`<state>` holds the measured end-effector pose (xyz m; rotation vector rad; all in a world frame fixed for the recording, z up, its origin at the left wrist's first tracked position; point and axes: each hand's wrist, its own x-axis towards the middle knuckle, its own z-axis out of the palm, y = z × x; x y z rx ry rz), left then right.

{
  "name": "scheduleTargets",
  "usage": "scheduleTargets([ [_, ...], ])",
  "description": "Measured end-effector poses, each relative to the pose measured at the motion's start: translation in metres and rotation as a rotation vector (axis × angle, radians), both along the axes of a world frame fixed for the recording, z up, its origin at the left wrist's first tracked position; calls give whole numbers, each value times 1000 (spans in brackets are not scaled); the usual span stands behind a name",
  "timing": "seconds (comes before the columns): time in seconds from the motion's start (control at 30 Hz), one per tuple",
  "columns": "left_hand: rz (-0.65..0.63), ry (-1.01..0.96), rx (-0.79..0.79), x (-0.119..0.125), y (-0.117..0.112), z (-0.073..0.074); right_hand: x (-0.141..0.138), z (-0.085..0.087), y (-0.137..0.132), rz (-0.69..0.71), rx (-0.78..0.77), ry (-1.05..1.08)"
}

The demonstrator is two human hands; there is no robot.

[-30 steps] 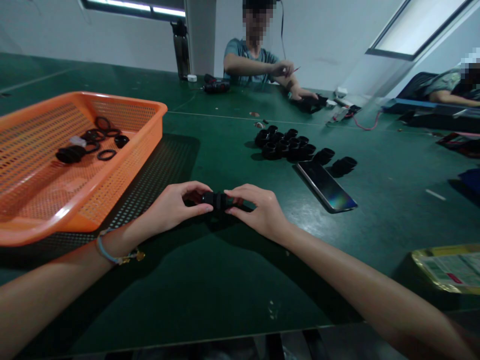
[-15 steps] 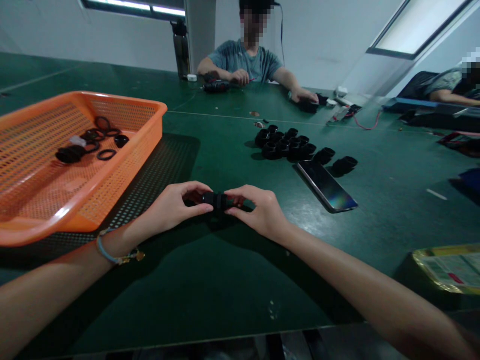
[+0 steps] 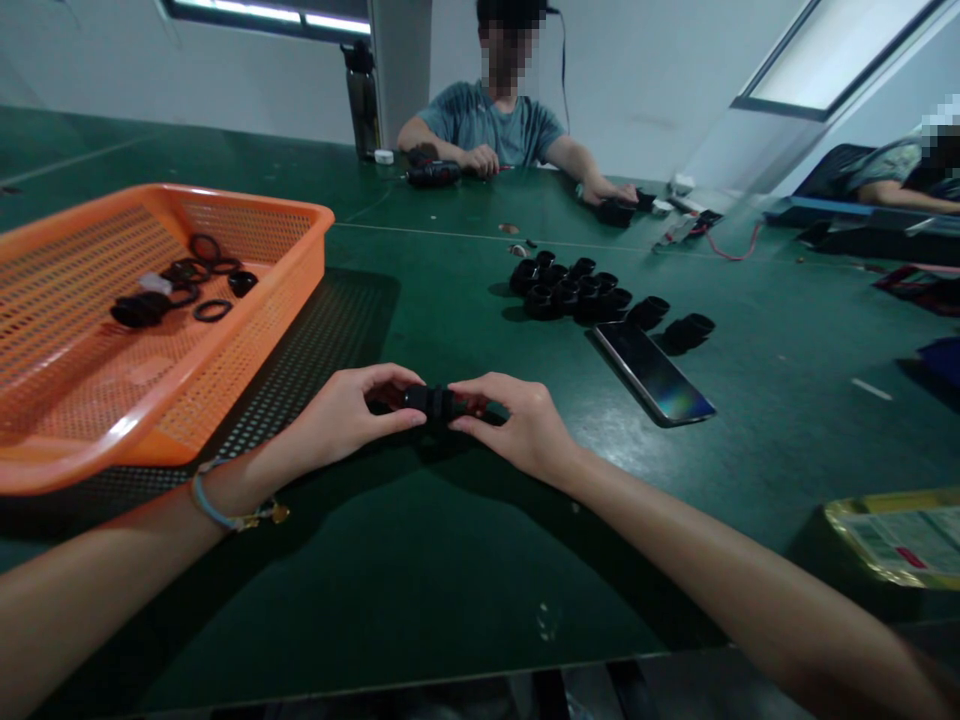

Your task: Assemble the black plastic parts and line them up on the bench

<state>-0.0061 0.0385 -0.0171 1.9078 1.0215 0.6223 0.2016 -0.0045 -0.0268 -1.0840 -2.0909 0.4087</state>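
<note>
Between my two hands is a small black cylindrical fitting [image 3: 430,402], lying sideways with a ridged band round its middle. My left hand [image 3: 360,405] pinches its left end between thumb and fingers. From the other side, my right hand [image 3: 517,415] grips the right end, thumb below and fingers above. The fingers partly hide both ends. Beyond my right hand stands a cluster of similar short black tubular parts [image 3: 568,290], with two more lying beside it.
To my left, an orange plastic basket [image 3: 300,240] holds black rings and parts. A smartphone [image 3: 652,372] lies right of my hands, a gold-edged packet [image 3: 896,540] at the near right. Across the green table [image 3: 450,600] sits a person [image 3: 491,125] beside a power drill [image 3: 433,173].
My hands and the black fitting stay almost in place; the fitting's ridged band looks slightly turned. The person opposite has shifted a hand slightly.
</note>
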Motion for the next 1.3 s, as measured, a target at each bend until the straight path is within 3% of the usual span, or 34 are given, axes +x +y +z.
scheduleTargets([
  [0.4,-1,9,7,1,-1,3,2,-6,2,12,75,51],
  [1.3,-3,12,8,1,0,1,0,-1,0,-8,-4,3],
])
